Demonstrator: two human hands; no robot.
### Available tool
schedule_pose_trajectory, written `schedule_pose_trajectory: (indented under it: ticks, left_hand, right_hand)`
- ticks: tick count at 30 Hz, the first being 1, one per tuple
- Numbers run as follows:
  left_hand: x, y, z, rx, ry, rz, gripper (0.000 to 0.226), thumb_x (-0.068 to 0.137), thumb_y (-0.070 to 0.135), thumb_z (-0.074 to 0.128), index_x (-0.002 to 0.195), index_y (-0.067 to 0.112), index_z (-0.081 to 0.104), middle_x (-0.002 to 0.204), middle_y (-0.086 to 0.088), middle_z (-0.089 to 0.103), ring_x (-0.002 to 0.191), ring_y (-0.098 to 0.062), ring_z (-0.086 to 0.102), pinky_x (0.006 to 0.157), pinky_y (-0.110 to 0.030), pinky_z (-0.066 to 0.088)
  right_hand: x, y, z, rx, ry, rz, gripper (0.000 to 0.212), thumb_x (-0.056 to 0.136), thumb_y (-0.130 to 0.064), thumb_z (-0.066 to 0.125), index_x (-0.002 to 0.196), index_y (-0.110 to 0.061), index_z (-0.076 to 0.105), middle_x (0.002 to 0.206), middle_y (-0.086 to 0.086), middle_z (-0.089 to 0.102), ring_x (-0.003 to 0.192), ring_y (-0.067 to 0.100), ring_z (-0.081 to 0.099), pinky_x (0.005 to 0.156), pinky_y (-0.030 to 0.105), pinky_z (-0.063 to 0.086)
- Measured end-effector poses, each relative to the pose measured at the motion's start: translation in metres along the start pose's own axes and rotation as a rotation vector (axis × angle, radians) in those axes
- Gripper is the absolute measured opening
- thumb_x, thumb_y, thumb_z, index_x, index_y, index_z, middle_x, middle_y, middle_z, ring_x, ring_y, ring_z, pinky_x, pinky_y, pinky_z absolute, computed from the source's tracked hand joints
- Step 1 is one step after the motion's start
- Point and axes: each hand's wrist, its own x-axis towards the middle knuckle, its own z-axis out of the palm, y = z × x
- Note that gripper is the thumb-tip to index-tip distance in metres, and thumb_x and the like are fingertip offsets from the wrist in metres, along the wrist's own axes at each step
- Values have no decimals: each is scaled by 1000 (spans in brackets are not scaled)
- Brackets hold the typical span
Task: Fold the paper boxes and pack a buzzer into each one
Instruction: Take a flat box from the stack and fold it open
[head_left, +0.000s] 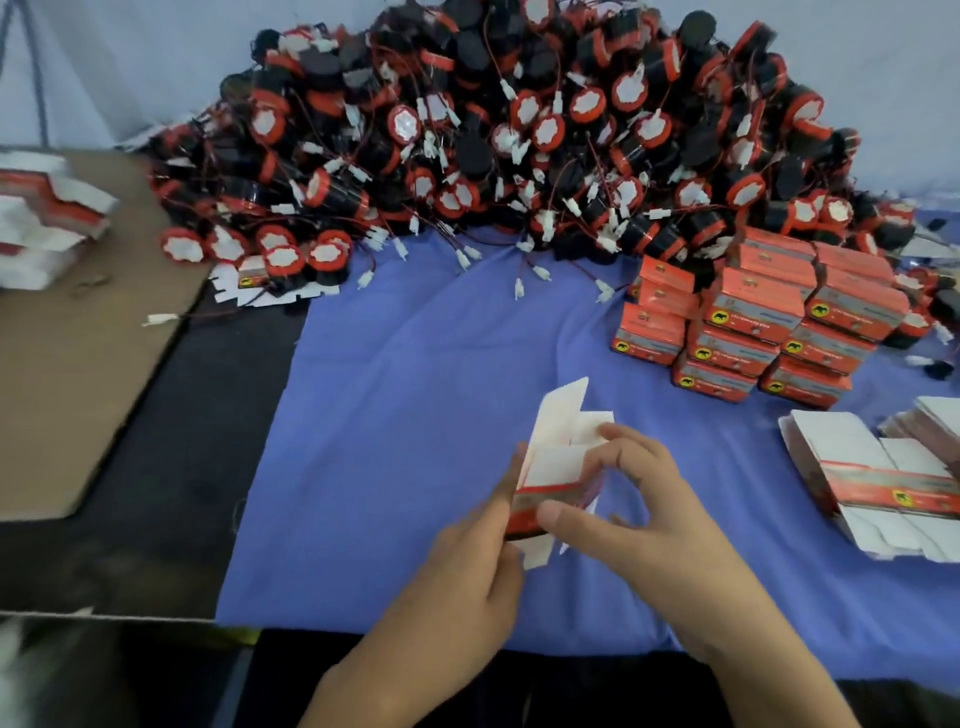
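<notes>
- Just past the near table edge, the left hand (467, 561) grips the left side of a half-folded paper box (545, 493). Its fingers lie up along the box's edge and are closed on it.
- The right hand (644, 519) holds the same box from the right, with the thumb pressed on the orange front panel and the fingers curled over the open top onto a white flap.
- The box sits over the blue cloth (405, 389), white flaps open at top and bottom; whether it touches the cloth cannot be told.
- To the right, a stack of flat box blanks (883, 483) lies on the cloth, white insides up, crossed by an orange band.
- Further back on the right, closed orange boxes (753, 327) stand stacked several high.
- On the left, a brown cardboard sheet (78, 364) carries more flat blanks (47, 223), which are blurred.
- Farthest back, a big heap of black-and-red buzzers (519, 130) with thin wires and white connectors spreads across the cloth.
</notes>
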Motion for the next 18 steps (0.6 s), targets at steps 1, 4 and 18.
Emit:
schedule_pose_trajectory:
  ticks: [1,4,18]
  left_hand:
    - [-2,3,1,63,8,23,73,103,5,51,163,35,20,151,35,38,131,29,30,105,4,23]
    - [-1,7,4,130,35,66,74,102,5,52,162,27,14,144,33,34,126,35,23,101,8,16]
    - [-3,-2,5,-511,-6,97,112,65,28,98,149,61,33,148,18,52,141,-12,49,110,-32,49]
  right_hand:
    - [-3,0,6,13,36,-8,39,64,-26,93,91,-39,67,132,-25,46,130,-10,45,97,23,42]
    - [-9,-1,16,-26,125,-50,43,59,-21,98,89,-30,68,128,-19,48,134,3,46,103,28,41]
    - [-12,-22,1,823,95,326,45,84,-39,72,117,-10,74,113,16,75,106,40,71,81,41,58]
